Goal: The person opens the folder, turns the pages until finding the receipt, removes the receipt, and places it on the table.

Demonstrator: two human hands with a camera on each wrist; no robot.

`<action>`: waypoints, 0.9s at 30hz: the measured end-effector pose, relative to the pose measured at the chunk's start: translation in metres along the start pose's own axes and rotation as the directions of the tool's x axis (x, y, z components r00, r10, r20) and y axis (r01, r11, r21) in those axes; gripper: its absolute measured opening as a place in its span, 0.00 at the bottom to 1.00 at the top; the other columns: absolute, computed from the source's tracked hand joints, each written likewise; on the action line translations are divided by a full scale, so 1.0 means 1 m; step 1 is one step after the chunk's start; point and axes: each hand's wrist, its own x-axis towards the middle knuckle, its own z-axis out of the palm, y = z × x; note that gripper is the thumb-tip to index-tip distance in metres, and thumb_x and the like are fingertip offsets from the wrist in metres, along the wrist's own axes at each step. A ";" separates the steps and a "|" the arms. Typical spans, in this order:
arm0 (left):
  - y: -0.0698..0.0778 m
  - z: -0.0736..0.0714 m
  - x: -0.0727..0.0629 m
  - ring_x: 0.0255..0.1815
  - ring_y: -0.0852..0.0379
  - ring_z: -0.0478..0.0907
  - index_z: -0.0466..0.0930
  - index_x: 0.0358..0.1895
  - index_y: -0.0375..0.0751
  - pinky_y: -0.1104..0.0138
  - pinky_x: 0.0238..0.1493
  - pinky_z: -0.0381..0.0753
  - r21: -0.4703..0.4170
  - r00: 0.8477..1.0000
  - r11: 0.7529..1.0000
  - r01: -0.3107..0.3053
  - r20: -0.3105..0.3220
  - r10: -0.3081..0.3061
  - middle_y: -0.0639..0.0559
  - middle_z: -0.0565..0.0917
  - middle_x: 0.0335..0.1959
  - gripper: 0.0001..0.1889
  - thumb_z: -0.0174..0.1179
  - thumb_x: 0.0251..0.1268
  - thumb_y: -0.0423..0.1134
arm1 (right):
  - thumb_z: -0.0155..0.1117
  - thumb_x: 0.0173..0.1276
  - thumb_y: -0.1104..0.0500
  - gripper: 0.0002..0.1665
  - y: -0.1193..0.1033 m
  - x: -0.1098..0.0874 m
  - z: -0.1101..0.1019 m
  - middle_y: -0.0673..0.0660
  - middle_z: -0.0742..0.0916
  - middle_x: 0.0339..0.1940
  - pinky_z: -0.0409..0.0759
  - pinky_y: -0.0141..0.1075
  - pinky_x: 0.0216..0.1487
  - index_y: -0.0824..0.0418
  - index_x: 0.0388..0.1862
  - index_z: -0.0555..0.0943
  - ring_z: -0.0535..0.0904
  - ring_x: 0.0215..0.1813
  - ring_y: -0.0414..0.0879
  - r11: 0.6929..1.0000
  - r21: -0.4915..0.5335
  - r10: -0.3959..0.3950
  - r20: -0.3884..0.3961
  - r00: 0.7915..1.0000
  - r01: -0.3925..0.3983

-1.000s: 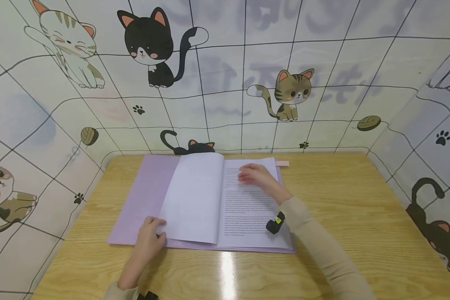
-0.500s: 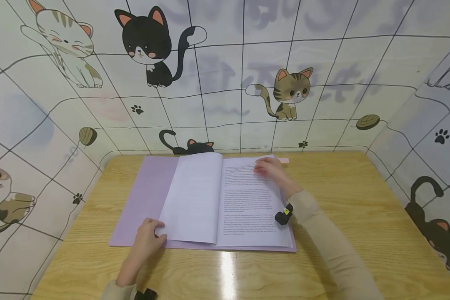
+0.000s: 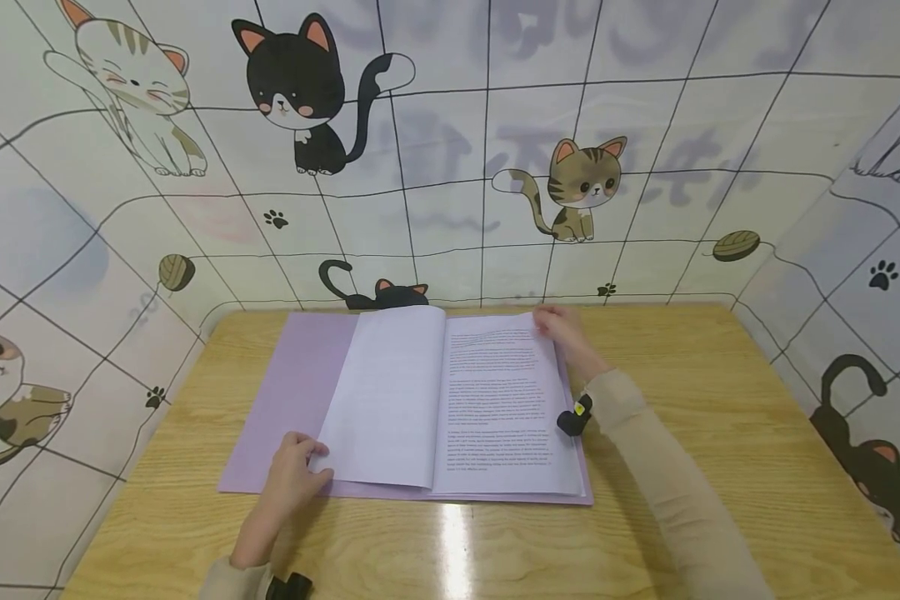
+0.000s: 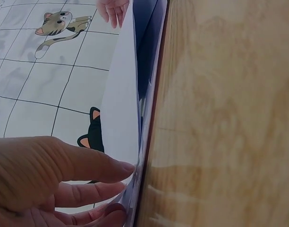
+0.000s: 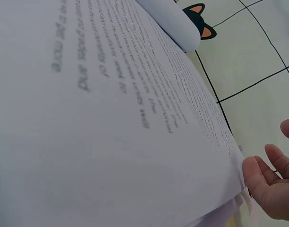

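Note:
A purple-covered folder (image 3: 311,358) lies spread on the table with printed sheets inside. Its left side shows a blank white page (image 3: 386,400), its right a page of printed text (image 3: 495,400). My left hand (image 3: 292,475) rests at the lower left corner of the blank page, thumb and fingertips against the paper edge. The left wrist view shows that thumb (image 4: 99,165) along the sheets' edge. My right hand (image 3: 566,333) pinches the top right corner of the printed page. In the right wrist view its fingertips (image 5: 253,172) meet that corner, which looks slightly raised.
The wooden table (image 3: 690,400) extends on both sides of the folder and in front of it. A wall sheet with cartoon cats (image 3: 296,92) stands behind and at the sides. A pale pink tab (image 5: 252,210) sticks out beside the page corner.
My right hand has moved right and away from me, from above the printed text to the page's top right corner. My left hand has stayed nearly in place.

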 end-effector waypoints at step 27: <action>-0.002 0.000 0.002 0.33 0.48 0.69 0.80 0.32 0.25 0.56 0.37 0.72 0.025 1.000 0.999 -0.024 -0.005 0.024 0.37 0.74 0.36 0.12 0.69 0.40 0.26 | 0.48 0.70 0.55 0.26 0.007 0.023 -0.009 0.62 0.73 0.64 0.68 0.42 0.59 0.64 0.65 0.68 0.69 0.60 0.53 0.991 -0.122 -0.057 -0.090 0.994 0.046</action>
